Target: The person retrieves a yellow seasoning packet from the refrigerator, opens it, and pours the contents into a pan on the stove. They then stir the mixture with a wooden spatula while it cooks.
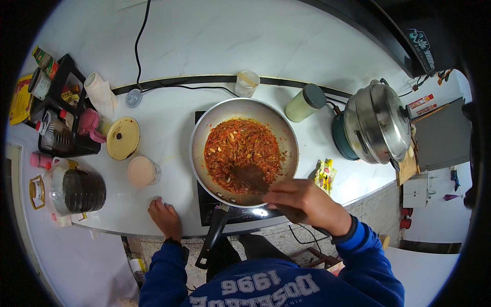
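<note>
A frying pan (197, 165) with a black handle sits on a black induction cooktop (205, 215). Inside it lies a chopped red chili mixture (241, 149) with pale pieces among it. My right hand (307, 203) is closed on a utensil above the pan's near right rim. The dark, blurred head of the utensil (249, 177) touches the mixture, and its exact kind is hard to tell. My left hand (165, 219) rests on the counter's front edge, left of the cooktop, holding nothing, its fingers loosely curled.
Left of the pan stand a lidded tub (141, 172), a yellow enamel lid (123, 138), a large plastic jug (78, 190) and a black rack (71, 92) of bottles. Behind are a plastic cup (247, 83) and a jar (305, 103). Rightward are a yellow pouch (325, 176) and a metal steamer (378, 122).
</note>
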Available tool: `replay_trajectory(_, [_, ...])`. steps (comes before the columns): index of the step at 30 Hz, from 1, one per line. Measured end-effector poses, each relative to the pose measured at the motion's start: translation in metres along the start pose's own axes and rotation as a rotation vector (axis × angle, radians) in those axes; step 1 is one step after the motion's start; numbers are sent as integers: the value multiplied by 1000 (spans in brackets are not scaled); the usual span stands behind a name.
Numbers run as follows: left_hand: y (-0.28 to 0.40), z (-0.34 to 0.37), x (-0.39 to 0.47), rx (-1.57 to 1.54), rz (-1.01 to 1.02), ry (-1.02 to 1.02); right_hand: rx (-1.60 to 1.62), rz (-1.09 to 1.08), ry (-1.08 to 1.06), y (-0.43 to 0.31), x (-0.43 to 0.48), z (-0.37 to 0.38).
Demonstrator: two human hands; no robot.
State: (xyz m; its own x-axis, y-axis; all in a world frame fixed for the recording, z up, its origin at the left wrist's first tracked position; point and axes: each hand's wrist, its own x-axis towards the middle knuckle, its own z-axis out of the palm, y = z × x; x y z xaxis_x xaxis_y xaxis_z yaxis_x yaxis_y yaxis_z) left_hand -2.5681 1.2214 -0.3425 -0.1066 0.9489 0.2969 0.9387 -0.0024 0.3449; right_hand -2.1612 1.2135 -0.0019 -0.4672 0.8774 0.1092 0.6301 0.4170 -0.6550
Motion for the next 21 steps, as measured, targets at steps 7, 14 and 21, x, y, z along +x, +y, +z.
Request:
replay_trajectory(7, [1, -3, 3, 8, -40, -77, 127, 71, 17, -2, 4, 11])
replay_trajectory(14, [0, -1, 2, 15, -13, -61, -115, 59, 296, 45, 31, 15])
replay_trajectory(21, [6, -6, 3, 17, -33, -72, -51, 64, 76, 13, 15, 10])
